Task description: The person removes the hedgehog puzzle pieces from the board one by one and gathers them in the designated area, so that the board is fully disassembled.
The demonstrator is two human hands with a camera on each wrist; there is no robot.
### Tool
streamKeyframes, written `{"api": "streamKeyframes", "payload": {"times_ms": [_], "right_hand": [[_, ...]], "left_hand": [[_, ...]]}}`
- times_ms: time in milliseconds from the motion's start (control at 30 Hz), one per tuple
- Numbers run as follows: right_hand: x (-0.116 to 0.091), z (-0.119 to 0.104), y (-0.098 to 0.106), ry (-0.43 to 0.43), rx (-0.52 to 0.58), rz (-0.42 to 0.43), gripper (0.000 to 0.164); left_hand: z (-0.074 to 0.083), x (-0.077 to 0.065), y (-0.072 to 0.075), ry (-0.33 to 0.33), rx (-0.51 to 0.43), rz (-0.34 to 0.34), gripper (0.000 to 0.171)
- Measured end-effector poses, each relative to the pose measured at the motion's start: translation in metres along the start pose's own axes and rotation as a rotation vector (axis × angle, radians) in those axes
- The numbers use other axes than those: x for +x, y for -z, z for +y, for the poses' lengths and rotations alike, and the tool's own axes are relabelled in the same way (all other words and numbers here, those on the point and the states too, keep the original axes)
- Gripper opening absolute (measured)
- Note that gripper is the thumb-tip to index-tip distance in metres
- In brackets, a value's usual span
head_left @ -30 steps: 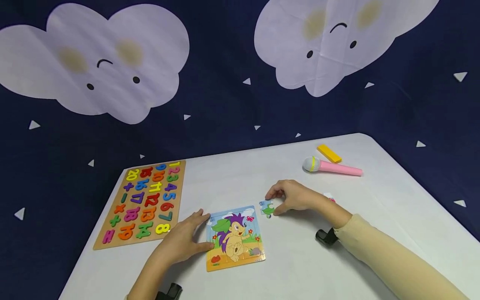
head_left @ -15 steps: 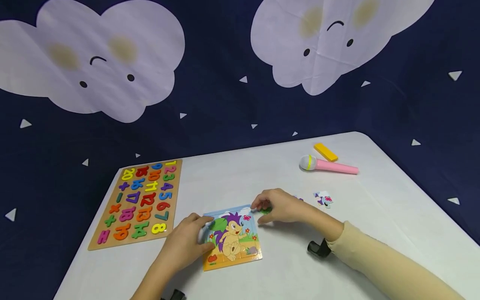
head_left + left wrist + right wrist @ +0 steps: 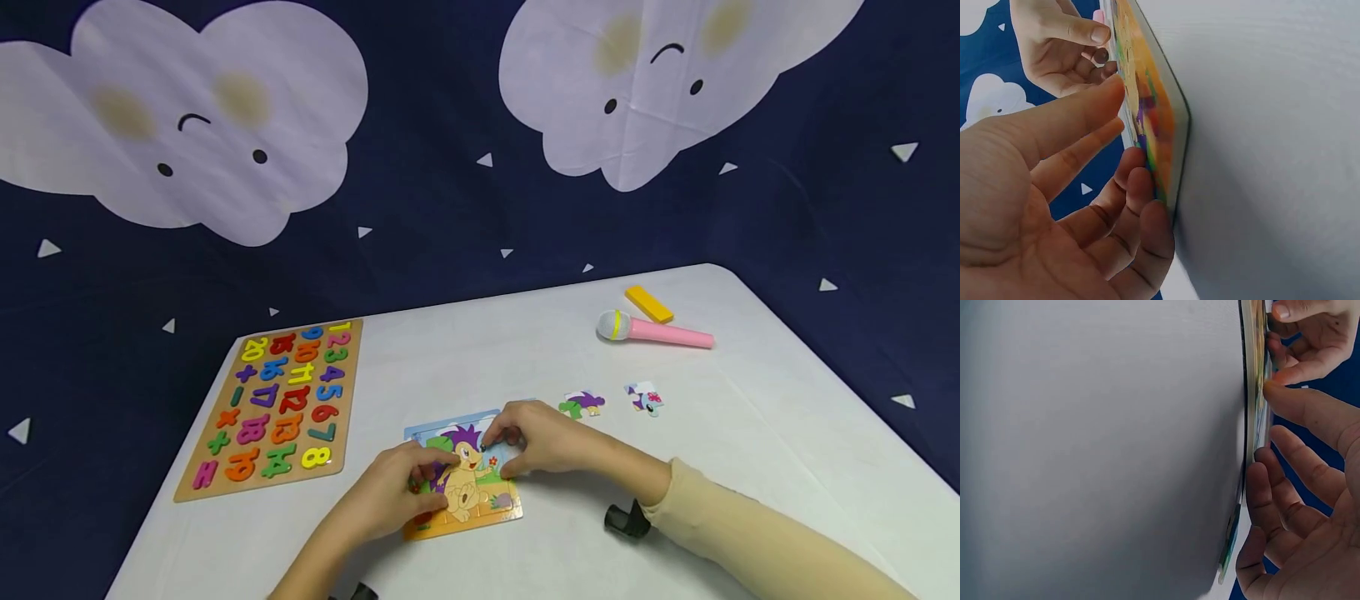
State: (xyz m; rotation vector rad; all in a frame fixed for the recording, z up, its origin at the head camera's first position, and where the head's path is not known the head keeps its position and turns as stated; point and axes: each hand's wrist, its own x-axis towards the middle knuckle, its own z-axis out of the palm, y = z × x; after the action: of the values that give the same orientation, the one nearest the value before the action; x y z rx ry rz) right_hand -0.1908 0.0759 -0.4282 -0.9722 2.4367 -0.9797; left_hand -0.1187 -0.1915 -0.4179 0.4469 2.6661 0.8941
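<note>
A square hedgehog jigsaw puzzle (image 3: 465, 504) in an orange-and-blue frame lies on the white table. My left hand (image 3: 390, 492) reaches over its left half, thumb and forefinger apart on the picture; in the left wrist view the lower fingers bend softly against the puzzle's face (image 3: 1132, 69). At its upper right, my right hand (image 3: 547, 437) sets thumb and forefinger on the puzzle. Most of a loose leaf-patterned piece (image 3: 1229, 547) is hidden behind the right hand in the head view. Farther right lie a purple-and-green piece (image 3: 581, 404) and a flower piece (image 3: 645, 398).
A wooden number board (image 3: 341, 437) with coloured numerals lies at the left. Towards the back right are a pink toy microphone (image 3: 660, 331) and a yellow block (image 3: 649, 304). A dark curtain (image 3: 427, 150) with clouds hangs behind the table.
The right hand has moved left from the loose leaf piece onto the puzzle's upper right. The left hand has slid right, farther over the picture. Both loose pieces at right now show fully.
</note>
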Motion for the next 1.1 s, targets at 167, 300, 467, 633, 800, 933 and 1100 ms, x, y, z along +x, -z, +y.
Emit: {"api": "streamKeyframes", "payload": {"times_ms": [167, 300, 467, 633, 800, 933, 1100], "right_hand": [[0.0008, -0.0010, -0.0030, 0.010, -0.013, 0.003, 0.034], [0.0017, -0.0011, -0.0044, 0.015, -0.023, 0.009, 0.031], [0.0029, -0.0015, -0.0047, 0.004, -0.019, -0.003, 0.035], [0.0056, -0.0015, -0.0046, -0.013, -0.024, -0.025, 0.039], [0.0074, -0.0018, -0.0050, -0.024, -0.042, -0.039, 0.038], [0.0080, -0.0020, -0.0054, -0.025, -0.047, -0.040, 0.038], [0.0082, -0.0035, -0.0050, -0.027, -0.045, -0.037, 0.037]], "left_hand": [[-0.0043, 0.0020, -0.0013, -0.021, -0.010, 0.002, 0.034], [-0.0051, 0.0026, -0.0026, -0.034, -0.010, 0.011, 0.032], [-0.0055, 0.0030, -0.0049, -0.038, -0.014, 0.020, 0.033], [-0.0049, 0.0036, -0.0054, -0.031, -0.016, 0.023, 0.032], [-0.0065, 0.0037, -0.0062, -0.033, -0.020, 0.020, 0.032], [-0.0074, 0.0029, -0.0066, -0.033, -0.030, 0.024, 0.030], [-0.0075, 0.0036, -0.0067, -0.022, -0.038, 0.025, 0.030]]}}
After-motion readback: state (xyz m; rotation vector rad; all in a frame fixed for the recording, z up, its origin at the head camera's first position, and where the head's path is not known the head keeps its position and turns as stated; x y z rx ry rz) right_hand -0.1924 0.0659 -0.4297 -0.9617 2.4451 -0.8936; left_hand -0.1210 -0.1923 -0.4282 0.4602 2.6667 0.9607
